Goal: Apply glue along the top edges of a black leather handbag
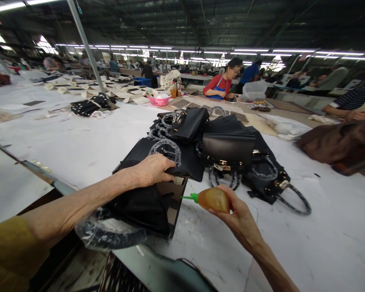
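Pressing down a soft black leather handbag (146, 202), the left hand (153, 169) lies flat; the right hand (235, 217) is clamped around a light, squeezable glue bottle (213, 199).

Both forearms outstretched, left hand (153, 169) palm-down with fingers curled, right hand (231, 211) cupped, fingers closed.

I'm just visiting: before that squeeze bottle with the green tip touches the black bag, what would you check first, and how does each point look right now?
1. Right hand grips the squeeze bottle: ok.
2. Green nozzle points toward the black bag: ok.
3. Left hand presses the bag down: ok.
4. Nozzle open or capped: cannot tell.
5. Pile of finished handbags lies close beside the bottle: not ok.
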`<state>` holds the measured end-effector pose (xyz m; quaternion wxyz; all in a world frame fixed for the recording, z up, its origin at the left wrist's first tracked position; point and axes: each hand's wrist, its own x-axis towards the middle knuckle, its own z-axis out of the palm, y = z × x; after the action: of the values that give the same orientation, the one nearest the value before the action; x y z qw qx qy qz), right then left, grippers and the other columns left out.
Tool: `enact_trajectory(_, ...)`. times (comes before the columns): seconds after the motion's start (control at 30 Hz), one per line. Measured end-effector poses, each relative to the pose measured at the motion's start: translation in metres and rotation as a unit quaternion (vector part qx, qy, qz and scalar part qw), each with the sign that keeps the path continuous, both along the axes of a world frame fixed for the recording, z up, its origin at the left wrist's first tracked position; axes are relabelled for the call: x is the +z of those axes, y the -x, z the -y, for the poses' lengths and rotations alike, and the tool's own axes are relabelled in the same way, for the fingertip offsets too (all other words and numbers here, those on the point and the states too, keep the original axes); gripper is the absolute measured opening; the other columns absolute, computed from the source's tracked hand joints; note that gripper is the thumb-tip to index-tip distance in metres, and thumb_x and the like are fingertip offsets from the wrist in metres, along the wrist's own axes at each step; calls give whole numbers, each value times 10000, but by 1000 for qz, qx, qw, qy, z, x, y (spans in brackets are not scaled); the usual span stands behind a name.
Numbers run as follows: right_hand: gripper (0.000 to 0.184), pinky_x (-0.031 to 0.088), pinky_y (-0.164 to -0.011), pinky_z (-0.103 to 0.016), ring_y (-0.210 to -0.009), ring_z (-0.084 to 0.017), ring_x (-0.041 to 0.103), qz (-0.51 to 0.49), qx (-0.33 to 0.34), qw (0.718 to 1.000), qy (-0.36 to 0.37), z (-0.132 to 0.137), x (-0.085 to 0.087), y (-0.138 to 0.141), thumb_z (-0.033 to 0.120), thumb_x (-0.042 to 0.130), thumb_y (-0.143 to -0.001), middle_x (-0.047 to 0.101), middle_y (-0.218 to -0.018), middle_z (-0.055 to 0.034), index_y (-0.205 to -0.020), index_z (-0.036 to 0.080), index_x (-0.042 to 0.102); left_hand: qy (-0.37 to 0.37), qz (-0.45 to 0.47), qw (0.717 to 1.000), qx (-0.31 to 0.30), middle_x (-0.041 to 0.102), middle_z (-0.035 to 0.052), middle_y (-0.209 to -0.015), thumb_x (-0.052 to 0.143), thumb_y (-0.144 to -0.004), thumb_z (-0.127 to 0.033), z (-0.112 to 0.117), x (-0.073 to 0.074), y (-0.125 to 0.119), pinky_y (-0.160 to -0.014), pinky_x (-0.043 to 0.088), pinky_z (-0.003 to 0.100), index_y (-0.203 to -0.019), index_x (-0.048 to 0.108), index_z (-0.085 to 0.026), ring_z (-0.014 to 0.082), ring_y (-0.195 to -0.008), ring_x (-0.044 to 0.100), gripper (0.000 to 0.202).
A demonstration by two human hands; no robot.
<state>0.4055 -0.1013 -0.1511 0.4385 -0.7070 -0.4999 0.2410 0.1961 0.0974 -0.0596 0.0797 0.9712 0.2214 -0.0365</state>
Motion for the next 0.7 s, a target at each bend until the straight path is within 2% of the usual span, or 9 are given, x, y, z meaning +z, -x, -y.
enact_trajectory(0.17, 568, 425, -875, -425, -1018, -328, 546, 6, 0, 1000, 7, 2, -6, 3, 474, 730, -715, 590, -1154, -72, -1183, 217, 538, -7, -5, 1000, 15, 635, 4, -714, 630, -811, -294, 8, -2, 4, -560, 328, 231, -785, 601, -196, 176, -696, 588, 106)
enact_trajectory(0.47, 563, 420, -908, -428, -1020, -320, 557, 1, 7, 1000, 12, 5, -16, 4, 465, 747, -714, 605, -1148, -66, -1182, 222, 551, -21, -24, 999, 16, 649, 44, -926, 605, -852, -278, 31, 0, 12, -709, 421, 259, -871, 587, -179, 217, -899, 602, 103)
enact_trajectory(0.7, 556, 438, -859, -409, -953, -297, 575, -32, 2, 999, 17, 7, -16, 6, 437, 752, -717, 616, -1075, -57, -1179, 216, 535, -44, -14, 999, 5, 628, 54, -950, 576, -881, -282, 49, -6, 24, -757, 452, 302, -942, 575, -167, 225, -912, 582, 130)
